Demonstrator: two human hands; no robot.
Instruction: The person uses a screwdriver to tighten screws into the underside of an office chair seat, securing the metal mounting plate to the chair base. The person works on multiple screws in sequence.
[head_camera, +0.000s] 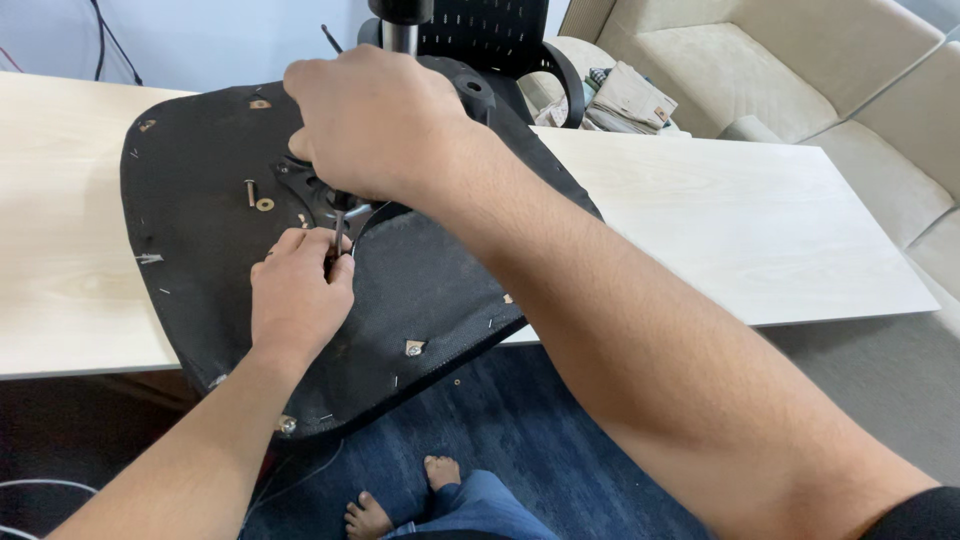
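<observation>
Head view, looking down: the left hand pinches a thin dark tool between thumb and fingertips, while the right hand is closed over the black metal bracket just above it, its fingers curled around something I cannot make out. Both hands rest on the upturned black chair seat (its fabric underside dotted with staples), which lies on the pale wooden table and overhangs its near edge. Just left of the right hand lie a loose bolt and a washer, and well beyond it stands a beige sofa.
</observation>
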